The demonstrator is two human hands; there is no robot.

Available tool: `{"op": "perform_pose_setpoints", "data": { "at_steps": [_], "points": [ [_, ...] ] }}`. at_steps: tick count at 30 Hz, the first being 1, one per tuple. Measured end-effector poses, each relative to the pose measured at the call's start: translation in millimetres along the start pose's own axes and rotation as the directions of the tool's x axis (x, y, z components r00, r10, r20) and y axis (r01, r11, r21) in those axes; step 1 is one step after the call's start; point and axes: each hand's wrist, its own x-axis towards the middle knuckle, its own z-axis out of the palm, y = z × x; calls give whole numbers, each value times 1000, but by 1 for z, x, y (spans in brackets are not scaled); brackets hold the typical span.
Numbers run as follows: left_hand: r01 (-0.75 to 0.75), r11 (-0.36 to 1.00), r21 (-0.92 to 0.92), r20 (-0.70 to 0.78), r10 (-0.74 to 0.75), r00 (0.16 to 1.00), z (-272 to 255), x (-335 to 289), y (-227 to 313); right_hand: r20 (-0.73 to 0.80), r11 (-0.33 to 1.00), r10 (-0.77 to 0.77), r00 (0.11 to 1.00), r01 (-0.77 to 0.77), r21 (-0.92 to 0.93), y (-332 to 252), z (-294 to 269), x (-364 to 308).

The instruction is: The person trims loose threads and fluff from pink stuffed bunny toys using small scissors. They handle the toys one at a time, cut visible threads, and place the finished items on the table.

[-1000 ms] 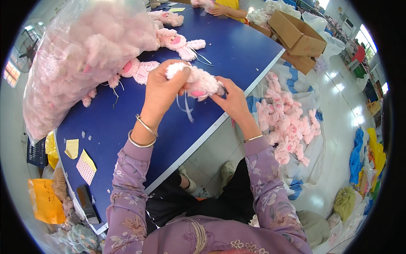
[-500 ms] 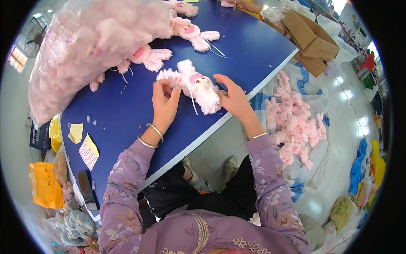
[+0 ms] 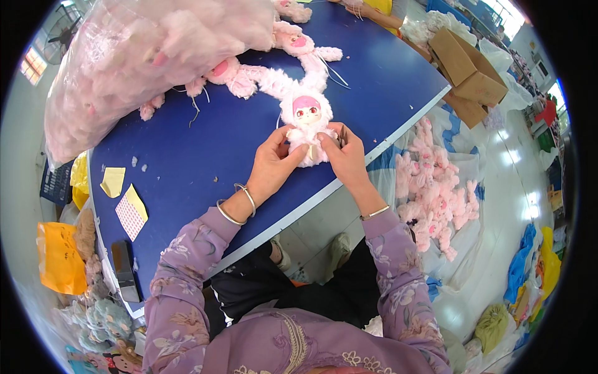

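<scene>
Flat blue tabletop (image 3: 193,206) is curving across the room, with an orange plastic bag (image 3: 61,258) sitting beyond its left edge. At that end a black oblong object (image 3: 124,272), a yellow paper slip (image 3: 113,182) and a pink-dotted sheet (image 3: 131,213) are lying. Farther up, a big clear plastic bag (image 3: 68,134) is bulging with pink plush, and loose fluffy pink plush figures (image 3: 296,40) are lying beside it. My left hand (image 3: 272,163) is pinching one side of a long-eared fluffy pink doll (image 3: 306,115), which is facing up near the table's front edge. My right hand (image 3: 346,159) is curling round its other side, fingers drawn in, also holding a small dark tool (image 3: 342,135). I am judging this doll partway done: face and ears are showing in place, but its body is being handled. Rightward, a pink plush heap (image 3: 436,190) is waiting on the floor; which ones are finished, I cannot tell. Beyond, a brown cardboard box (image 3: 476,75) is standing.
</scene>
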Motion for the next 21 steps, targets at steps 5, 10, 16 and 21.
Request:
{"op": "perform_pose_setpoints", "data": {
  "at_steps": [5,10,16,21],
  "points": [
    [-50,994,-102,-18,48,999,3,1,-2,14,992,-57,998,55,117,8,3,-1],
    [-12,998,-66,3,12,1000,-5,2,-7,55,982,-97,994,87,170,12,9,-2],
    [-50,980,-192,-74,36,997,-10,6,-8,47,968,-99,994,85,236,6,18,-3],
    [4,956,-292,-57,-21,998,-13,12,-18,94,978,-82,992,62,200,10,13,0]
  ]
}}
